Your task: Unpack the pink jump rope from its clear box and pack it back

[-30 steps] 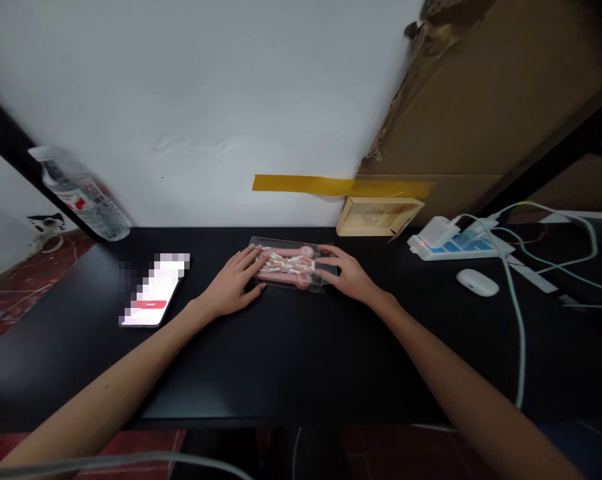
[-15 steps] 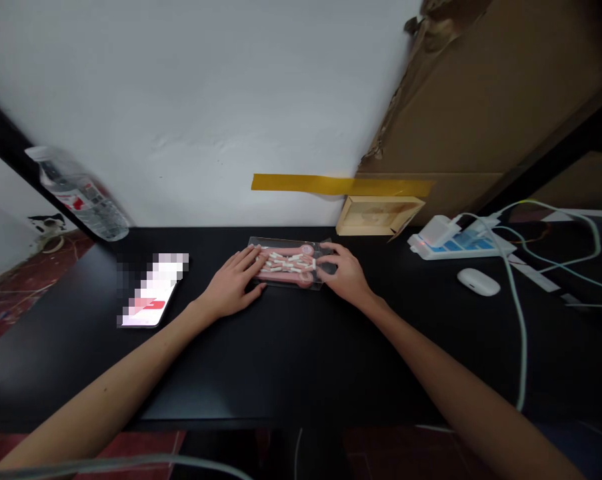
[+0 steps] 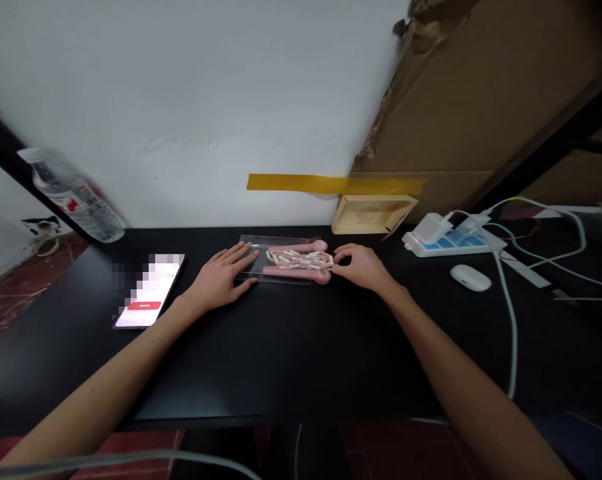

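Observation:
A clear plastic packet (image 3: pixel 261 261) lies flat on the black desk (image 3: pixel 291 347) near the wall. Inside it are pink plastic pieces (image 3: pixel 301 260) and several small white bits. My left hand (image 3: pixel 221 279) lies flat on the packet's left end, fingers stretched out. My right hand (image 3: pixel 363 267) is at the packet's right end, its fingers curled in a pinch on the pink piece that sticks out there.
A lit phone (image 3: pixel 148 290) lies left of my left hand. A water bottle (image 3: pixel 71 197) leans at the far left. A small wooden box (image 3: pixel 373 213) stands against the wall; a power strip (image 3: pixel 451 240) with white cables and a white earbud case (image 3: pixel 471 277) sit to the right.
My right hand has drawn to the right, and the pink pieces have slid right with it, partly out of the packet. My left hand stays on the packet's left end.

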`<action>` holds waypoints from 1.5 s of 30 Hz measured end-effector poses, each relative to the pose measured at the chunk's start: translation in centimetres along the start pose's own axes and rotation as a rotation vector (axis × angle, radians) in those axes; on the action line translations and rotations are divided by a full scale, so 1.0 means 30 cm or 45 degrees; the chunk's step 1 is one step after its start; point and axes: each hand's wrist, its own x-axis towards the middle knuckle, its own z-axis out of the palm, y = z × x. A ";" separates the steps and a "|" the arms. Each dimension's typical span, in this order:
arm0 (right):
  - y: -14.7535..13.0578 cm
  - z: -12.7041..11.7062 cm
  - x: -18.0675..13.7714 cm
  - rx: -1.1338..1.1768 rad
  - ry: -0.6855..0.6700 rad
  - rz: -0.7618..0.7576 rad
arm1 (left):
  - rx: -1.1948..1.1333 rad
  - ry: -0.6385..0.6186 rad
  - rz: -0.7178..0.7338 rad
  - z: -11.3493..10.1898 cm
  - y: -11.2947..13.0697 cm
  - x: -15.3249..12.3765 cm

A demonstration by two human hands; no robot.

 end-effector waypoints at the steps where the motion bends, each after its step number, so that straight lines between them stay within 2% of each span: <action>1: 0.013 -0.013 0.002 -0.008 -0.051 0.017 | 0.000 0.001 -0.004 -0.004 -0.005 0.000; 4: 0.060 -0.048 0.008 -0.097 -0.158 0.107 | -0.030 -0.012 -0.007 -0.012 -0.019 0.000; 6: 0.091 -0.063 0.010 -0.176 -0.135 0.130 | -0.065 -0.036 -0.005 -0.014 -0.023 -0.001; 8: 0.109 -0.069 0.008 -0.107 -0.088 -0.085 | -0.100 -0.052 -0.004 -0.014 -0.024 -0.001; 10: 0.106 -0.066 0.003 0.025 -0.117 -0.301 | -0.122 -0.050 -0.007 -0.012 -0.022 -0.002; 13: 0.068 -0.050 -0.011 0.057 -0.098 -0.378 | -0.146 -0.058 0.004 -0.014 -0.021 -0.002; 18: 0.016 -0.017 -0.023 -0.052 -0.173 -0.503 | -0.165 -0.100 0.064 -0.025 -0.031 -0.002; 26: 0.047 -0.003 -0.008 0.023 -0.210 -0.407 | -0.157 -0.058 0.041 -0.009 -0.021 -0.003; 35: 0.048 0.020 0.016 -0.003 -0.204 -0.452 | -0.131 -0.059 0.017 -0.003 -0.010 -0.004; 42: 0.019 -0.003 -0.006 -0.006 -0.146 -0.392 | -0.030 -0.025 -0.017 0.019 -0.003 -0.003; 45: 0.003 -0.020 -0.013 0.002 -0.159 -0.438 | -0.025 -0.027 -0.013 0.017 -0.022 -0.002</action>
